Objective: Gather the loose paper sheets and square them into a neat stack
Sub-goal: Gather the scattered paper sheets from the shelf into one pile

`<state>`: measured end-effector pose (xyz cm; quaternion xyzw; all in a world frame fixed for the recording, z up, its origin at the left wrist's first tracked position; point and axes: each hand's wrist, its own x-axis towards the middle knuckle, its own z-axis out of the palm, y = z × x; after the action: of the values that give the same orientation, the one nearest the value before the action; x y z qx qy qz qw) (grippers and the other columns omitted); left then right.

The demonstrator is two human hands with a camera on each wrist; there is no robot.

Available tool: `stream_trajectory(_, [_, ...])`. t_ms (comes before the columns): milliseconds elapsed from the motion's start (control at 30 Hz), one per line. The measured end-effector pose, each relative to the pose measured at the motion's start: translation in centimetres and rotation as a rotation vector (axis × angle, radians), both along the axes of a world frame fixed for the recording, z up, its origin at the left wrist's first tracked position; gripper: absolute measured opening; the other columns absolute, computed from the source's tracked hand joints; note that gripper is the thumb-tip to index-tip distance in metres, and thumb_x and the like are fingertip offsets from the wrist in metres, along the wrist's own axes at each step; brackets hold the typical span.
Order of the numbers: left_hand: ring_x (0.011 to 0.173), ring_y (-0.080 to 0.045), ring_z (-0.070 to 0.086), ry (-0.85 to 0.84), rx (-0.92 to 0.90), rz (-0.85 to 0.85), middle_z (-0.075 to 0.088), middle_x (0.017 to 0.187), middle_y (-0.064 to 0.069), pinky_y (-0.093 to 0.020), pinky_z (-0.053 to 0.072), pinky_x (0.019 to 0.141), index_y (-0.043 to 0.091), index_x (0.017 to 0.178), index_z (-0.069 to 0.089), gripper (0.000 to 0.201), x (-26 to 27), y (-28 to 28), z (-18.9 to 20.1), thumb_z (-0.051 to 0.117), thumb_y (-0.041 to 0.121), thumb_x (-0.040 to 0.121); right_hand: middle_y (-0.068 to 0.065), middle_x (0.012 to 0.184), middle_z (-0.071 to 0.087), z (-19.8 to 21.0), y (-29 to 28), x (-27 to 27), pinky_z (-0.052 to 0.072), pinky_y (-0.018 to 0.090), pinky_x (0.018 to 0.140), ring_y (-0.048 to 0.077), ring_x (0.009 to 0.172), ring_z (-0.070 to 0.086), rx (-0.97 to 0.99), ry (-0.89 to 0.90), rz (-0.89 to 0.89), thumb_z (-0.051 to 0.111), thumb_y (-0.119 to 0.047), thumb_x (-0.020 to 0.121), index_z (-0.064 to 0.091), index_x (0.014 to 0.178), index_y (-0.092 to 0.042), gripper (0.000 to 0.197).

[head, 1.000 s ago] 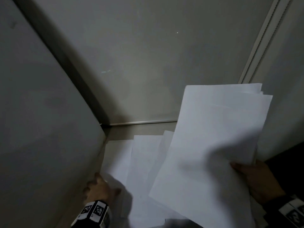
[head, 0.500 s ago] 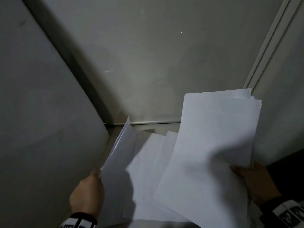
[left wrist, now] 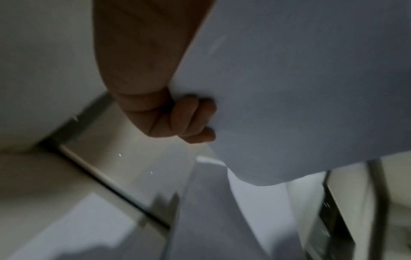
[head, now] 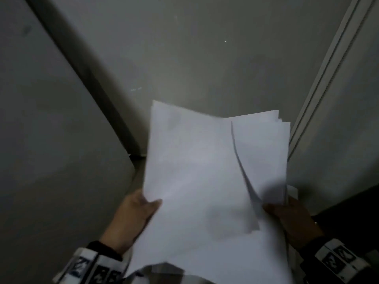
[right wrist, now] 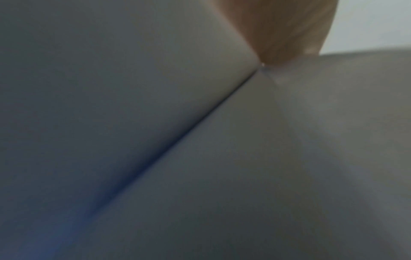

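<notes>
A white sheet (head: 194, 171) is held up in the air by my left hand (head: 141, 210), thumb on top at its lower left edge. In the left wrist view the curled fingers (left wrist: 189, 121) grip that sheet (left wrist: 300, 88) from beneath. It overlaps the uneven stack of sheets (head: 264, 152) that my right hand (head: 287, 214) grips at its lower right corner. The stack's top corners are fanned out of line. The right wrist view is filled by blurred paper (right wrist: 155, 123) with a bit of my hand (right wrist: 286, 35) above. More loose sheets (left wrist: 211, 211) lie below on the surface.
A grey wall panel (head: 51, 150) stands close on the left. A pale wall (head: 194, 58) lies behind, and a ribbed vertical trim (head: 320, 85) runs up on the right. A dark edge (head: 348, 201) sits at the right.
My left hand has lifted a sheet off the surface and swung it right, over the stack that my right hand holds. The stack has stayed about where it was.
</notes>
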<state>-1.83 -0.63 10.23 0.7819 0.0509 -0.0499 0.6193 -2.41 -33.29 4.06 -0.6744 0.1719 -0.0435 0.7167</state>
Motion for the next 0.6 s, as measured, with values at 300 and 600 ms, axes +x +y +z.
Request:
stream_trajectory(300, [0.088,0.032,0.052,-0.078,0.072,-0.208,0.049,0.096,0.03,0.013,0.035,0.064,0.027,0.111,0.04,0.057,0.5,-5.9,-2.3,0.065,-0.013,0.079,0.003,0.054,0.07,1.9,1.2,-1.3,0.051,0.022,0.044,0.014,0.047,0.065,0.129,0.021,0.194,0.043,0.008,0.087,0.073,0.056,-0.015,0.049])
stream_trajectory(600, [0.09,-0.03,0.072,-0.088,-0.246,-0.128,0.077,0.097,-0.01,-0.041,0.059,0.08,0.013,0.097,0.07,0.036,2.7,-7.1,-2.9,0.073,-0.012,0.071,-0.007,0.049,0.068,4.9,1.0,-1.5,0.051,0.019,0.048,0.001,0.047,0.062,0.028,-0.196,0.002,0.079,-0.018,0.058,0.07,0.056,-0.014,0.011])
